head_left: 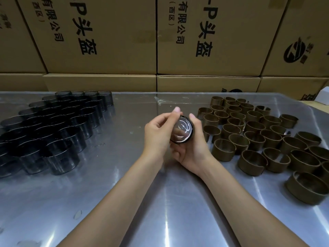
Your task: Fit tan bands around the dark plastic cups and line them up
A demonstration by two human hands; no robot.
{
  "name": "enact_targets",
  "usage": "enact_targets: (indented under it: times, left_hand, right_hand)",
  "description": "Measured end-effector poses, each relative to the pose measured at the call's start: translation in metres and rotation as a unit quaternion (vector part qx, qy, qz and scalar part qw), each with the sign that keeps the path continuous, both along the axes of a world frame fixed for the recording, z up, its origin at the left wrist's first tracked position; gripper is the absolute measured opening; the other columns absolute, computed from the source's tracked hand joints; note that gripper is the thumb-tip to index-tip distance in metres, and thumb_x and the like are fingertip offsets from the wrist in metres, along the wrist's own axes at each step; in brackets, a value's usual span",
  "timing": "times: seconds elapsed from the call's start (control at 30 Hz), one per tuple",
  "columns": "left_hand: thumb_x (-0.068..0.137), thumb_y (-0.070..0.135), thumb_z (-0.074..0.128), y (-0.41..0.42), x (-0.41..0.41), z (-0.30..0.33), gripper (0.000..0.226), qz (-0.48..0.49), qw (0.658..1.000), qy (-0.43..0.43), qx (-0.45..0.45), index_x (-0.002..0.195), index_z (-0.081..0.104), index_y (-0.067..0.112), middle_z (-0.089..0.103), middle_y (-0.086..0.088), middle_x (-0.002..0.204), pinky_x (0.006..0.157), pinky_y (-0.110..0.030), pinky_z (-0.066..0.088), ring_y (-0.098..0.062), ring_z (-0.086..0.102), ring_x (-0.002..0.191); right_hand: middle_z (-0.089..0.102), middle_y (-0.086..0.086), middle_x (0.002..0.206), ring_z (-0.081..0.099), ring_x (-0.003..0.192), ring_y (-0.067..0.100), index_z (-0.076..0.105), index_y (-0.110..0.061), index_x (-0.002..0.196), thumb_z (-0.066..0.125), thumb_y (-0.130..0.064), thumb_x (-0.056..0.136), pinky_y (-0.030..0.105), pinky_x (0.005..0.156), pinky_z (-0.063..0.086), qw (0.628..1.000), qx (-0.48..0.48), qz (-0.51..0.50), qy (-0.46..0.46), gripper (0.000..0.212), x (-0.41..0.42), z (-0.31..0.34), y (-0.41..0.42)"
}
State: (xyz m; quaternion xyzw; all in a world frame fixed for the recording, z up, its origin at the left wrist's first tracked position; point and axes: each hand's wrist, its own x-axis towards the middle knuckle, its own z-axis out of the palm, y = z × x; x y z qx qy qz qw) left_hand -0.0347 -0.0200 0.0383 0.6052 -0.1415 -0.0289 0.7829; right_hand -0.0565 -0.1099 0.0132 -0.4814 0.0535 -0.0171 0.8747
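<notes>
Both hands meet above the middle of the surface: the left hand and right hand curl round one dark cup, its mouth tilted toward the camera. More dark cups stand grouped at left, tan bands at right.

Behind your table, the stacked cardboard boxes carry black print: "-P头盔", "有限公司" and "(西区)". The right-hand box shows a round logo; its text is illegible.
</notes>
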Motion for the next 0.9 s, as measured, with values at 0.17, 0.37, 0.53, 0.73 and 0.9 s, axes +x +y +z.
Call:
enact_targets:
  times: [0.17, 0.37, 0.53, 0.73, 0.9]
  left_hand:
    - [0.076, 0.042, 0.067, 0.024, 0.023, -0.001, 0.033, -0.203, 0.977, -0.034, 0.055, 0.103, 0.074, 0.024, 0.073, -0.001, 0.099, 0.091, -0.019, 0.049, -0.012, 0.063, 0.096]
    - [0.072, 0.016, 0.08, 0.039, 0.034, -0.003, 0.047, -0.265, 0.952, -0.111, 0.103, 0.115, 0.067, 0.029, 0.071, -0.006, 0.109, 0.086, -0.019, 0.052, -0.012, 0.064, 0.09]
    - [0.06, 0.023, 0.084, 0.029, 0.028, -0.003, 0.052, -0.185, 0.95, -0.192, 0.16, 0.106, 0.062, 0.032, 0.073, 0.012, 0.1, 0.086, -0.019, 0.051, -0.005, 0.067, 0.096]
    - [0.051, 0.05, 0.081, 0.015, 0.02, -0.01, 0.053, -0.042, 0.952, -0.238, 0.19, 0.093, 0.053, 0.033, 0.069, 0.014, 0.088, 0.073, -0.021, 0.054, -0.003, 0.067, 0.082]
    - [0.07, 0.048, 0.069, 0.009, 0.021, -0.01, 0.028, -0.046, 0.992, -0.098, 0.062, 0.086, 0.064, 0.025, 0.069, 0.009, 0.087, 0.074, -0.024, 0.052, -0.006, 0.065, 0.083]
  right_hand:
    - [0.051, 0.004, 0.06, 0.028, 0.036, 0.008, 0.063, -0.016, 0.066, 0.04, -0.073, 0.081, 0.018, 0.036, 0.024, 0.998, 0.05, 0.016, 0.026, 0.064, -0.002, 0.0, -0.007]
    - [0.051, 0.003, 0.061, 0.026, 0.042, 0.007, 0.065, -0.014, 0.067, 0.046, -0.073, 0.074, 0.016, 0.039, 0.021, 0.995, 0.082, 0.045, 0.042, 0.062, -0.003, 0.0, -0.009]
    - [0.039, -0.004, 0.06, 0.026, 0.037, 0.006, 0.061, -0.016, 0.077, 0.043, -0.073, 0.081, 0.016, 0.036, 0.022, 0.993, 0.108, 0.016, 0.049, 0.06, -0.002, 0.001, -0.006]
    - [0.04, -0.003, 0.069, 0.034, 0.042, 0.006, 0.058, -0.022, 0.083, 0.037, -0.076, 0.082, 0.018, 0.04, 0.026, 0.999, 0.022, -0.006, 0.048, 0.058, 0.002, 0.0, 0.001]
    - [0.057, -0.008, 0.065, 0.039, 0.047, 0.005, 0.062, -0.024, 0.096, 0.047, -0.066, 0.085, 0.018, 0.043, 0.028, 0.999, -0.037, -0.022, -0.005, 0.046, 0.003, -0.002, 0.008]
